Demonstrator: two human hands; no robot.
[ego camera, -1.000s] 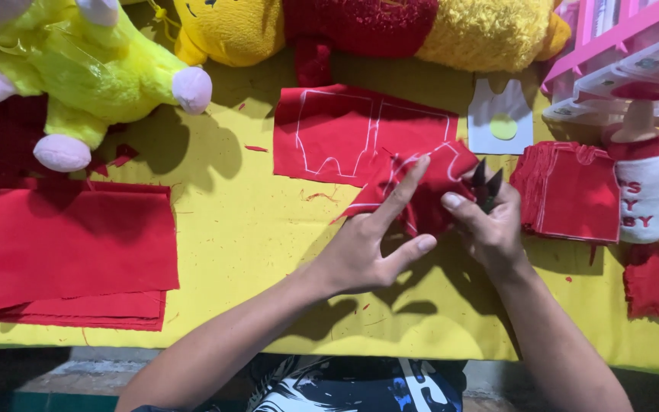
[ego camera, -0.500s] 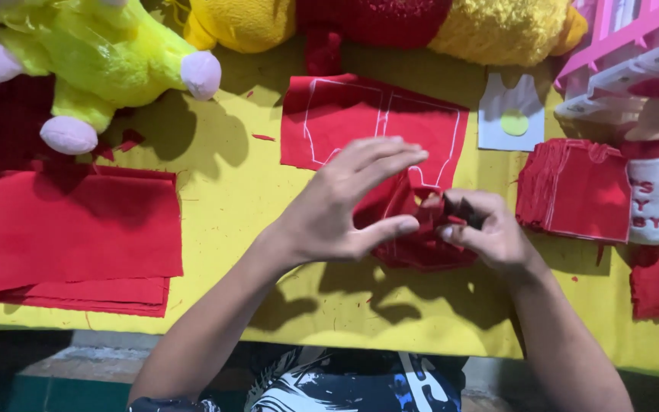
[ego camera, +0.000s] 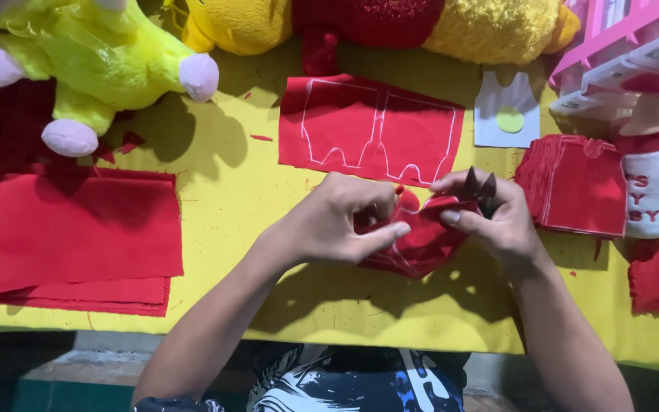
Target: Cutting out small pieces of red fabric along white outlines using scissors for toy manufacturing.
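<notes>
Red cloth piece (ego camera: 413, 248), near the desk's (ego camera: 223, 221) front edge, is pinched by left hand (ego camera: 345, 221) and right hand (ego camera: 497, 217), which also clamps dark scissors (ego camera: 480, 187).

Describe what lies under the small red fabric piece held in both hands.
Under the small red fabric piece lies the yellow table cover. The left hand and right hand cover its upper part; anything tucked inside is hidden.

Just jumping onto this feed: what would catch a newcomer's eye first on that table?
At centre, the left hand and right hand pinch a crumpled red fabric piece, the right also gripping dark scissors. Just behind lies a flat red cloth with white chalk outlines, on the yellow table. A neon yellow plush toy sits top left above a red fabric stack.
</notes>
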